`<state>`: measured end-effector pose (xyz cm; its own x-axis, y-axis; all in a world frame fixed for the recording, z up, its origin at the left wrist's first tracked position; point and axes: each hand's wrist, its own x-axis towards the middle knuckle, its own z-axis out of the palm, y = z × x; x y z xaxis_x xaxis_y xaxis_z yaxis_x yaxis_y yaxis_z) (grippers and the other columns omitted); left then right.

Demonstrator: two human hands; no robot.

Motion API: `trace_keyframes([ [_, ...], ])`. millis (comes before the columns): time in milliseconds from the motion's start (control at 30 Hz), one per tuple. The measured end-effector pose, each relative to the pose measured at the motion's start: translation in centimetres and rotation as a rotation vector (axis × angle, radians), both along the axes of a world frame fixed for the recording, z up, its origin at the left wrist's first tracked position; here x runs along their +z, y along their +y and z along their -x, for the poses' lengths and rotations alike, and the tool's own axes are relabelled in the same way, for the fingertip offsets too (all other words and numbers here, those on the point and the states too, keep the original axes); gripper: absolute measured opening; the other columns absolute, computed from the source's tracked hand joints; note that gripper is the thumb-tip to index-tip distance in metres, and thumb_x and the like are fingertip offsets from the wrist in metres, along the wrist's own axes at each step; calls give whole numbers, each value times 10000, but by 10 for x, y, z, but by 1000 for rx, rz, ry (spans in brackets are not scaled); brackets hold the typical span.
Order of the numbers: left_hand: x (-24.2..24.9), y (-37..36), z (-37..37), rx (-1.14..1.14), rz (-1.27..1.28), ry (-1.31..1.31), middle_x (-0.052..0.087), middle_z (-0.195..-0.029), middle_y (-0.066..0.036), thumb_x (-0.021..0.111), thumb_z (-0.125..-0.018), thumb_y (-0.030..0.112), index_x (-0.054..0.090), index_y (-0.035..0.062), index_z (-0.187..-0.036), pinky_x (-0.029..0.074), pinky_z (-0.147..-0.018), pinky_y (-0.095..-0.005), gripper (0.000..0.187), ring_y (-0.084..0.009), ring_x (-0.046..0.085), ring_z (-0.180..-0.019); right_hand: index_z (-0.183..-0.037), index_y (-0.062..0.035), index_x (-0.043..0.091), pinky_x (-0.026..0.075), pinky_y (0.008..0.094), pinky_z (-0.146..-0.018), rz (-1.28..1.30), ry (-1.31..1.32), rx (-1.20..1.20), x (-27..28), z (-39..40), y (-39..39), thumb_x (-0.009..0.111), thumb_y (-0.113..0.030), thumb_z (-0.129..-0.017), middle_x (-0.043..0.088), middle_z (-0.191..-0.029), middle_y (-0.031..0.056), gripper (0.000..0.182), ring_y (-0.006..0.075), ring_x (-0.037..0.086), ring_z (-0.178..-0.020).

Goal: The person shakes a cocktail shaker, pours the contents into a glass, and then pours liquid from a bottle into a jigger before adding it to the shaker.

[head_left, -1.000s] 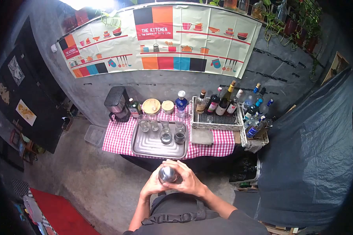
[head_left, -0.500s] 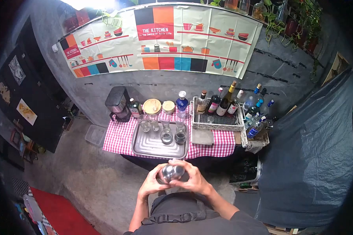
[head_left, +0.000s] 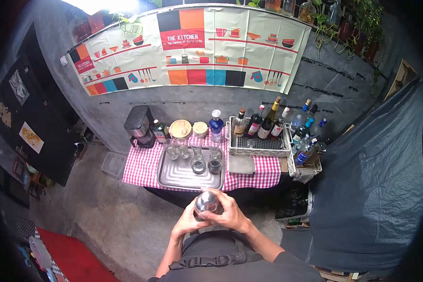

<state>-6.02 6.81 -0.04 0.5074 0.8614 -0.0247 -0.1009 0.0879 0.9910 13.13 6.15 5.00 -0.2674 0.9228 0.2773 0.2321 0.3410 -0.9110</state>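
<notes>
Close to my body, in front of the table, a shiny metal cocktail shaker (head_left: 206,201) is held between both hands. My left hand (head_left: 189,220) wraps its left and lower side. On the right, my right hand (head_left: 230,214) grips it with fingers over the far side and the thumb across the front. The shaker's lower part is hidden by my fingers. Just beyond stands a metal tray (head_left: 174,175) with two glass carafes (head_left: 198,165) holding clear and darker liquid, and two drinking glasses (head_left: 172,151).
A checkered cloth (head_left: 138,164) covers the table. Along its back stand a coffee maker (head_left: 140,126), a dark bottle (head_left: 160,131), wooden-lidded jars (head_left: 180,129) and a blue bottle (head_left: 216,123). At right, a wicker basket (head_left: 258,151) holds several bottles; a folded grey cloth (head_left: 241,164) lies before it.
The shaker has tilted between my hands, its rounded top now pointing more upward and away. Both hands stay closed around it. The view has shifted slightly.
</notes>
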Motion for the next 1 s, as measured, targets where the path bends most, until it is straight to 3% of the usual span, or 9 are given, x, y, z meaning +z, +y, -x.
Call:
trace_keyframes([
  [67,-8,3,3,-34,109,-208,607,-1187,-43,885,-678,106,501,30,-1348,497,-955,-322,775,-148,589,-1086,-1333,-49,552,427,445,-1070,-136,-35,63,-3,7,-1,840,-287,-781,596,-1322,185,667,361,569,-1248],
  [100,-1,5,5,-6,-25,-102,604,-1206,-51,881,-668,78,499,30,-1349,491,-978,-324,782,-152,582,-1113,-1323,-62,555,408,452,-1086,-149,-65,104,1,5,-5,841,-292,-781,581,-1345,180,655,358,559,-1262],
  [267,5,7,14,-14,-98,75,612,-1213,-43,889,-643,70,498,51,-1365,487,-1002,-343,821,-151,590,-1125,-1304,-37,562,447,440,-1046,-163,-60,9,-5,-7,-2,848,-299,-768,634,-1273,183,661,346,596,-1207],
  [367,7,0,3,-7,58,-56,611,-1207,-55,862,-664,55,495,44,-1351,480,-994,-316,778,-149,581,-1133,-1336,-35,553,439,457,-1053,-39,-41,-17,0,1,-2,826,-310,-792,607,-1311,189,668,349,585,-1228],
  [467,-1,4,10,-38,-64,-59,610,-1195,-49,859,-649,99,493,44,-1351,478,-991,-327,794,-152,581,-1130,-1332,-69,559,361,495,-1122,-159,-174,89,4,3,-9,811,-356,-808,592,-1359,150,649,363,506,-1339],
  [600,4,6,17,-16,-24,-43,593,-1237,-51,899,-644,106,544,37,-1304,482,-992,-337,753,-158,581,-1126,-1330,-71,561,394,487,-1102,-174,-109,78,-2,-8,-5,824,-353,-797,613,-1331,154,658,367,534,-1305],
  [700,2,3,7,-2,-7,26,610,-1194,-46,863,-640,80,506,35,-1333,473,-998,-328,780,-157,576,-1144,-1299,-34,588,463,433,-1047,-20,-33,-10,-4,1,2,849,-217,-759,627,-1304,174,627,353,584,-1244],
  [900,-8,6,19,-25,1,-47,616,-1182,-51,869,-664,60,528,48,-1312,495,-971,-335,732,-155,601,-1076,-1314,-49,573,408,473,-1089,-217,-102,98,-9,0,-3,817,-317,-806,611,-1322,174,624,346,548,-1289],
  [1000,6,4,16,-18,-33,86,621,-1180,-44,890,-637,81,513,42,-1326,499,-962,-333,787,-149,596,-1084,-1298,-37,579,415,477,-1081,-74,-61,31,-7,-2,1,831,-321,-789,631,-1289,177,636,350,564,-1269],
])
